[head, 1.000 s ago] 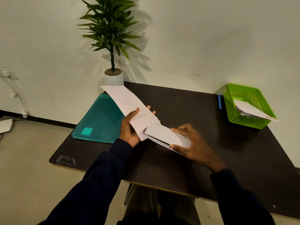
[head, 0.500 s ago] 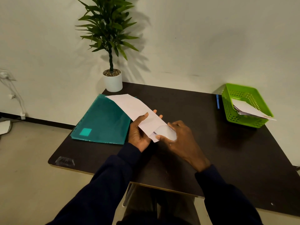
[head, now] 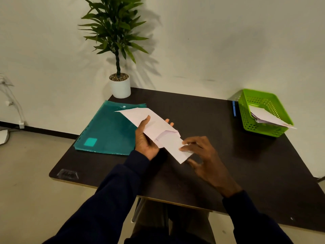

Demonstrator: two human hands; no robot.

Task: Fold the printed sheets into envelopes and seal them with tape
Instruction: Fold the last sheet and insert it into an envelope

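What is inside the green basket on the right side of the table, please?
Folded white sheets lie in the green basket, one corner sticking out over its right rim. How many there are, and anything beneath them, is covered.

The folder (head: 109, 131) lies left on the table (head: 263, 169); the potted plant (head: 119, 85) stands behind it; the basket (head: 263, 113) sits far right, papers (head: 267, 117) inside.

The left hand (head: 146, 138) grips the folded sheet (head: 158, 124), thumb on top; the right hand (head: 207, 159) pinches its near end.
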